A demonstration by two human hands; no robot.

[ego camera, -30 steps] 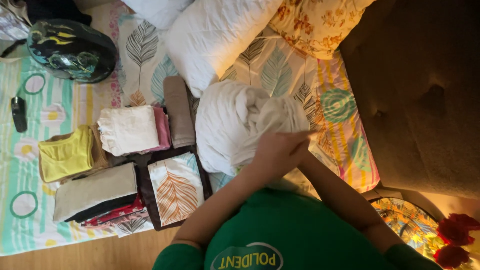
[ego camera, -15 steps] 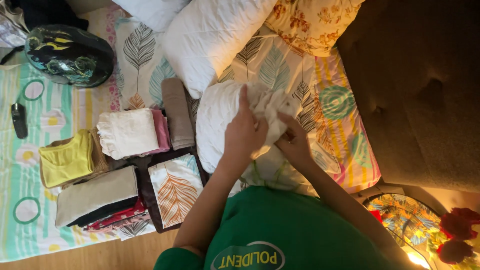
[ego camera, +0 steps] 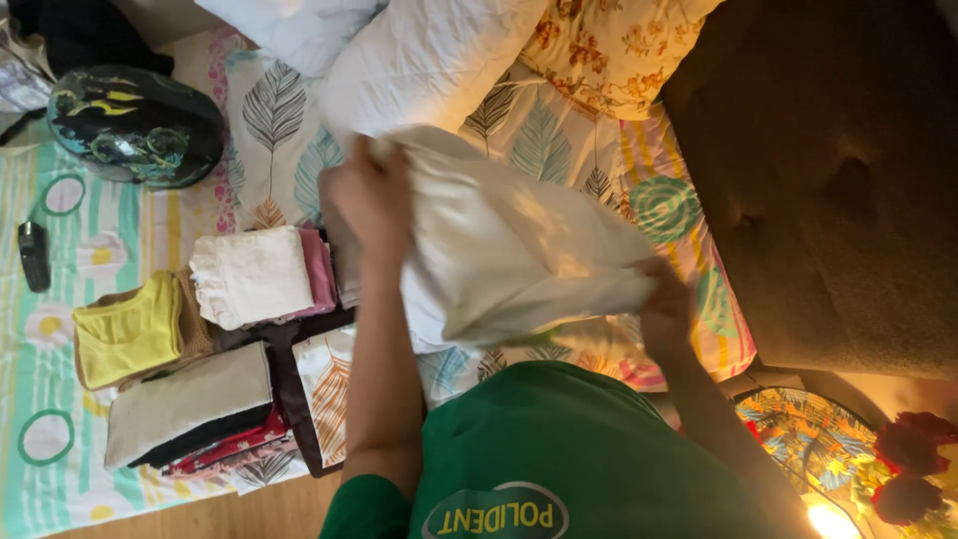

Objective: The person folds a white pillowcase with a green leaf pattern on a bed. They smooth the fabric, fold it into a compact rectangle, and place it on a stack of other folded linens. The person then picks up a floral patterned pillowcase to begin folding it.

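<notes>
Fingers of both hands clamped on white cloth (ego camera: 509, 250): my left hand (ego camera: 374, 200) grips its upper corner, right hand (ego camera: 667, 309) its lower edge, stretched above patterned bedsheet (ego camera: 639, 190), beside folded clothes (ego camera: 249, 274).

Warm, yellowish light fills the scene, strongest at the lower right corner, where a small glowing lamp (ego camera: 830, 521) burns out to a white glare. That light catches the creased white cloth (ego camera: 519, 255), whose upper folds glow while its underside falls into soft shadow. The brown padded headboard (ego camera: 828, 190) sits dim and murky. The left hand (ego camera: 371, 200) is smeared by motion blur; the folded clothes stay fairly sharp. Straight lines bow slightly toward the edges.
</notes>
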